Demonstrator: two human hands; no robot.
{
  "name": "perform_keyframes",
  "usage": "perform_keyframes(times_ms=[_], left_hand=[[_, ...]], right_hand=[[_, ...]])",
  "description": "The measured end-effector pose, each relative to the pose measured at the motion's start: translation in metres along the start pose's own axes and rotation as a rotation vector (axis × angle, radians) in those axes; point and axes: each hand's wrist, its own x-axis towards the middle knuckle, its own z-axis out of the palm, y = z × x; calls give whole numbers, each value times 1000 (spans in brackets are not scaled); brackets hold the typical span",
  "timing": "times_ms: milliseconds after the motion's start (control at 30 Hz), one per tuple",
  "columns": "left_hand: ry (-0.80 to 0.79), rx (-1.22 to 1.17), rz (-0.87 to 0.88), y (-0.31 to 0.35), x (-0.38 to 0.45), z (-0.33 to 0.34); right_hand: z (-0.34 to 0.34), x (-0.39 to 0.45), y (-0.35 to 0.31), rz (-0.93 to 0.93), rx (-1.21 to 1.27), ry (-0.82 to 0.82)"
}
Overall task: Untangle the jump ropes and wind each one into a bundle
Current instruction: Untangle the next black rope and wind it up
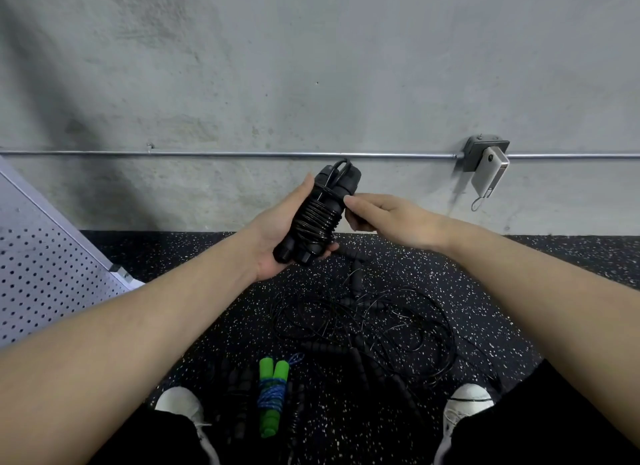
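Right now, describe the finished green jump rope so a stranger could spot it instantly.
Look down at the speckled black floor, between the two white shoes. The green-handled bundle lies there, wrapped in blue cord; every neighbouring rope is black.

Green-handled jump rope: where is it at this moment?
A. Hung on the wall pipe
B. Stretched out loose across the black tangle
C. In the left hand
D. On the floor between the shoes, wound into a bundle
D: the green-handled jump rope lies on the speckled floor between the shoes, its blue cord wrapped around both handles; the left hand holds a black bundle instead.
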Motion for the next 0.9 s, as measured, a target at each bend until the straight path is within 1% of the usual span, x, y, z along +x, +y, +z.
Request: perform_keyframes(times_ms=[100,267,333,400,467,533,633,733,800,900], left_hand=[[-19,9,23,0,-3,2],[-49,107,26,2,-4,1],[2,134,32,2,-1,0],[67,102,76,-1,3,1],[150,62,149,-5,6,4],[230,94,248,-7,9,7],[287,103,361,-5,9,11],[359,70,451,0,8,11],[381,79,499,1,8,11],[352,126,515,-2,8,10]], right_hand=[[-9,-3,-1,41,3,85],[-9,-3,6,90,14,120],[-8,0,10,115,0,164],[-9,0,12,163,-32,225],[-9,1,15,205,-52,257],[-7,1,17,244,-43,278],[-2,3,15,312,0,319],[0,3,11,409,122,336],[1,2,10,502,329,293],[0,0,5,600,629,258]])
